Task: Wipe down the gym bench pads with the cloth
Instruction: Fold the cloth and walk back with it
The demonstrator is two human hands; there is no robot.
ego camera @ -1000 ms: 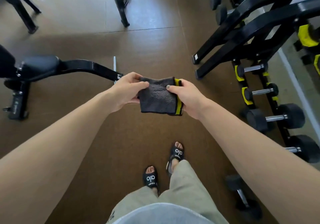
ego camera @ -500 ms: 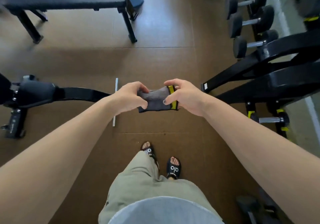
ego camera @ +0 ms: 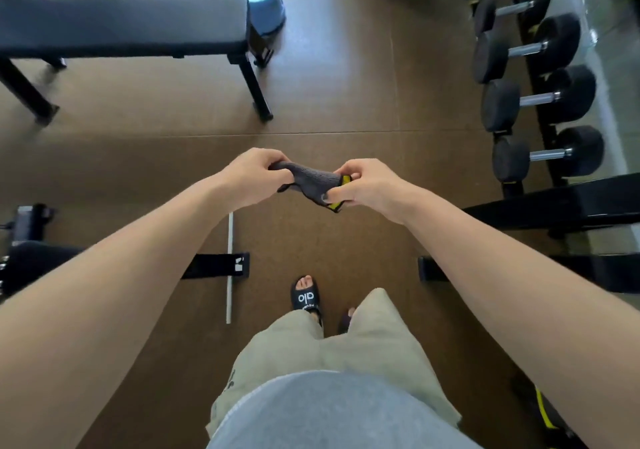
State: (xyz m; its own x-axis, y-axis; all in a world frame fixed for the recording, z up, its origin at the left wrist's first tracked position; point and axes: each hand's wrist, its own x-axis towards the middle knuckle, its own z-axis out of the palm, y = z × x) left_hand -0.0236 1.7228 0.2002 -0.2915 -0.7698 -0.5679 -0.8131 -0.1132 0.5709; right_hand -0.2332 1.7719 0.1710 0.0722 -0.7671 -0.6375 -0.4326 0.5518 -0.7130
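I am watching from the head view, looking down over both forearms. The left hand (ego camera: 254,174) is pinching one end of the cloth (ego camera: 311,183), fingers curled round it. The right hand (ego camera: 367,185) is gripping the other end, where a yellow trim is showing between thumb and fingers. The cloth is dark grey, bunched and sagging a little between the two hands, held in the air over the brown floor (ego camera: 346,95) and touching nothing else that I can see.

The flat bench (ego camera: 121,25) is standing ahead and to the left, well apart from the cloth, its dark pad lying level on black legs. A pale blue container (ego camera: 263,5) is sitting on the floor just beside the bench's right end, partly behind the leg.

A row of black dumbbells (ego camera: 536,102) is lying on a rack along the right side. Below them a black frame bar (ego camera: 554,206) is running in from the right edge, passing behind the right forearm. On the left, another piece of black equipment (ego camera: 31,240) is showing, partly hidden by the left forearm, with a black foot plate (ego camera: 221,265) near a thin white rod (ego camera: 229,265) lying on the floor.

Lower down I am seeing beige shorts (ego camera: 363,344), a grey shirt (ego camera: 329,414), and a black slide sandal (ego camera: 305,296) on one foot; the other foot is mostly hidden by the shorts.
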